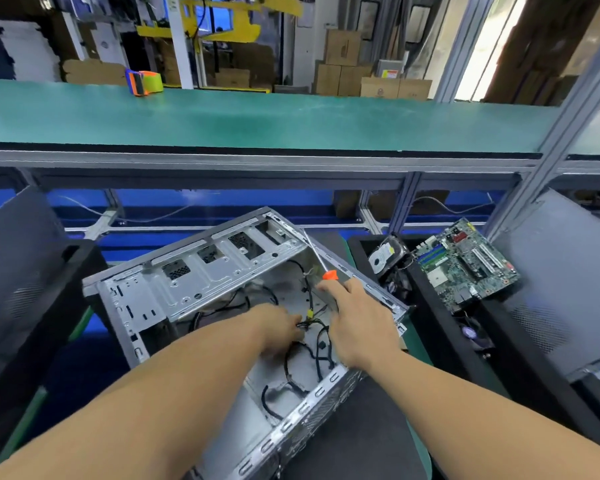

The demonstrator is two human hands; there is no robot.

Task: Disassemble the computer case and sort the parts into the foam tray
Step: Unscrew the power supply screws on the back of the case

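Note:
The grey metal computer case (201, 278) lies open on its side in front of me, with loose black cables (312, 355) on its floor. My left hand (278, 327) reaches into the case, its fingers curled round the cable bundle near a yellow connector; the hand is blurred. Beside it, my right hand (357, 320) holds an orange-handled screwdriver (329, 275) whose shaft points up and away over the case's right wall. To the right, the black foam tray (426, 306) holds a hard drive (385, 259) and a green motherboard (465, 265).
Dark perforated case panels lean at the far left (21, 289) and far right (561, 282). A green shelf (257, 119) on an aluminium frame runs across above the bench, with an orange tape dispenser (144, 81) on it. Cardboard boxes stand behind.

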